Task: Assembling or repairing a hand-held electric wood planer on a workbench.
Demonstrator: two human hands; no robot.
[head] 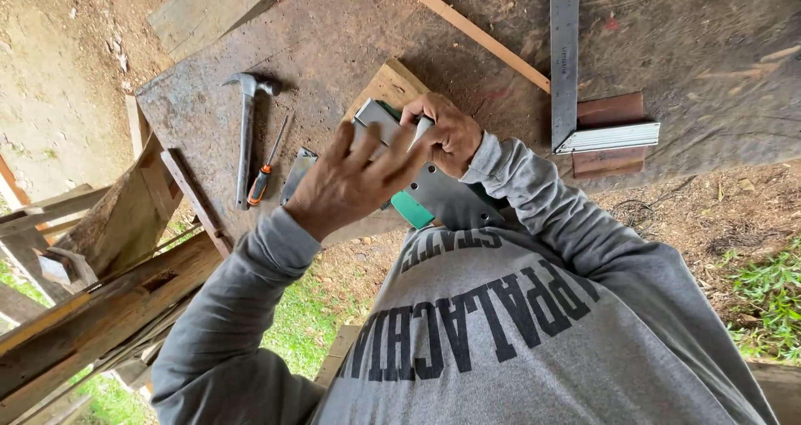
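Note:
A grey metal tool with green parts (446,196) lies at the near edge of a rough worktable (334,41), partly on a small wooden board (385,85). My right hand (450,133) is closed on the tool's far end, fingers pinching its grey top piece. My left hand (350,183) hovers over or rests on the tool's middle with fingers spread, covering much of it. Whether its palm presses on the tool I cannot tell. My grey sweatshirt fills the lower part of the view.
A claw hammer (246,133), an orange-handled screwdriver (265,175) and a small metal blade (296,173) lie left of the hands. A steel square (564,58), a white folding rule (607,137), a reddish block (613,108) and a thin wooden strip (467,29) lie right. Timber beams (100,308) stand at the left.

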